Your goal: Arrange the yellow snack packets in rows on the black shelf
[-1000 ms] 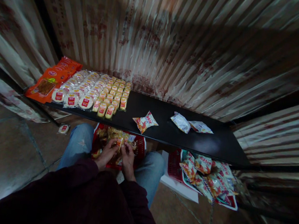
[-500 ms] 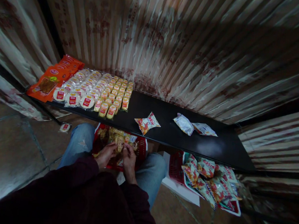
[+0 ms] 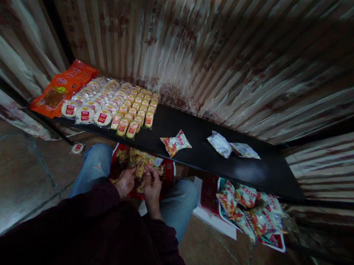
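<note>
Between my knees stands a red basket [image 3: 170, 175] filled with small yellowish snacks in clear wrappers. Both my hands are over it, their fingers pinched in toward each other. My left hand [image 3: 125, 181] is closed on the left side of a small wrapped yellow snack [image 3: 140, 171]. From the other side, my right hand [image 3: 153, 185] grips the same snack with thumb and fingers. The dim light leaves the exact fingertip contact hard to see.
A black shelf [image 3: 194, 151] runs across in front. On it lie orange packets [image 3: 58, 88], rows of round white wrapped cakes [image 3: 85, 114], small yellow wrapped cakes [image 3: 132, 130] and a few puffed bags [image 3: 176, 143]. Another basket [image 3: 210, 195] holds snack bags at right. One wrapped cake [image 3: 77, 148] lies on the floor.
Both hands have shifted only slightly, with the snack a little lower between them. The view has tilted a bit; the shelf goods stay in place.
</note>
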### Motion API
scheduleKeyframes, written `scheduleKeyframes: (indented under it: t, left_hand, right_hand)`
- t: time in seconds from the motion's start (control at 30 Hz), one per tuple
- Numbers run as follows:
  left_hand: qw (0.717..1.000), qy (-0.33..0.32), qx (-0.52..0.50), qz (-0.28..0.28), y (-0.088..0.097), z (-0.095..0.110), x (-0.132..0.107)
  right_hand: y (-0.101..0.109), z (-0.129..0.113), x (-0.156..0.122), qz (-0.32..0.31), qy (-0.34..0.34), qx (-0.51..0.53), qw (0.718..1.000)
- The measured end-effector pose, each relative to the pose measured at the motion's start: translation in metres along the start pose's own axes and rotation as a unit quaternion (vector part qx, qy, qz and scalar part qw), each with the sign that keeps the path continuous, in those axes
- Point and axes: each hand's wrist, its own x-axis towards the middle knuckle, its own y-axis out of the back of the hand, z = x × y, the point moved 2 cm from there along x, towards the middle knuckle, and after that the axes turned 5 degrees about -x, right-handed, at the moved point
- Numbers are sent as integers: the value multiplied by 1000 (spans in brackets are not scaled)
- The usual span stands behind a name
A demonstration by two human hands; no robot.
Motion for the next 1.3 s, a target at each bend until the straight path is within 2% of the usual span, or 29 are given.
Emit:
scheduleKeyframes:
  t: [0.17,0.3,0.43,0.53,0.67,0.77,0.93,1.1,1.23,1.3]
  left_hand:
    - [999,46,-13,-2,-8,0,-3]
    - [998,51,-20,6,-12,1,-9]
    - [1000,15,-27,1,-13,3,-13]
    - [1000,-24,-18,-10,-13,3,-13]
    - [999,-33,9,-31,-14,4,-9]
    - [994,-88,53,-40,-21,14,-7]
    - [969,-186,144,-79,-54,39,-8]
    - [933,-282,222,-21,-84,63,0]
    - [878,-356,321,12,-90,66,19]
    - [860,-373,346,16,-89,62,28]
  right_hand:
    - [1,-10,0,-3,7,-15,1000]
    - [3,-11,0,-14,12,-37,999]
    - [8,-11,2,-9,57,-111,992]
    - [11,-11,5,1,64,-152,986]
    - [13,-18,13,4,69,-164,984]
    - [11,-28,23,0,70,-156,985]
    - [2,-46,52,-9,30,-77,997]
    - [-11,-50,89,-9,-56,51,997]
    - [-10,-41,110,35,-85,78,993]
    - [-5,-34,116,53,-89,73,992]
